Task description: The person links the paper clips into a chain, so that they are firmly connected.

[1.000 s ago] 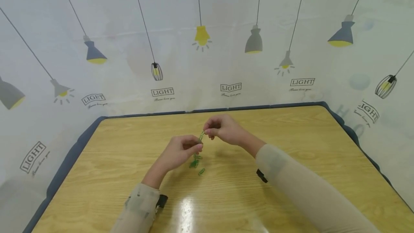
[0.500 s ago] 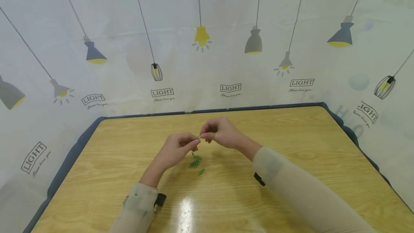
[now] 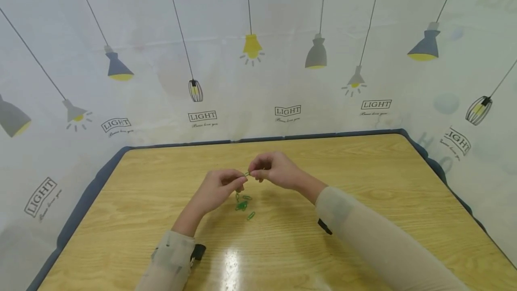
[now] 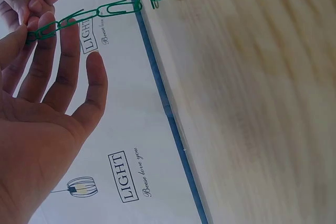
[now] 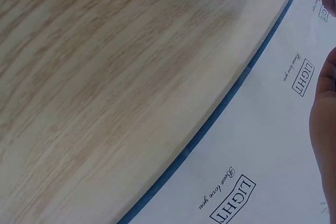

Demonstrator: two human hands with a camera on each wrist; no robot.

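Observation:
My left hand (image 3: 216, 190) pinches a green paper clip chain (image 4: 119, 9) between thumb and forefinger, its other fingers spread loosely. From those fingertips the chain runs down toward a small heap of green paper clips (image 3: 241, 206) on the table. Just across from it, my right hand (image 3: 278, 172) pinches a paper clip (image 3: 247, 174) whose end shows in the narrow gap between both hands' fingertips. Fingers hide most of this clip, and I cannot tell whether it is hooked to the chain. The right wrist view catches only part of my right hand (image 5: 324, 114).
A single paper clip (image 3: 251, 215) lies nearer me than the heap, and another clip (image 3: 247, 197) lies just behind it. The wooden table (image 3: 363, 201) has a dark blue edge (image 3: 307, 136) against a wall printed with lamps.
The hands have come closer together, the right moving slightly left and down. Less of the clip between them shows now. The chain below the left hand has shifted a little left.

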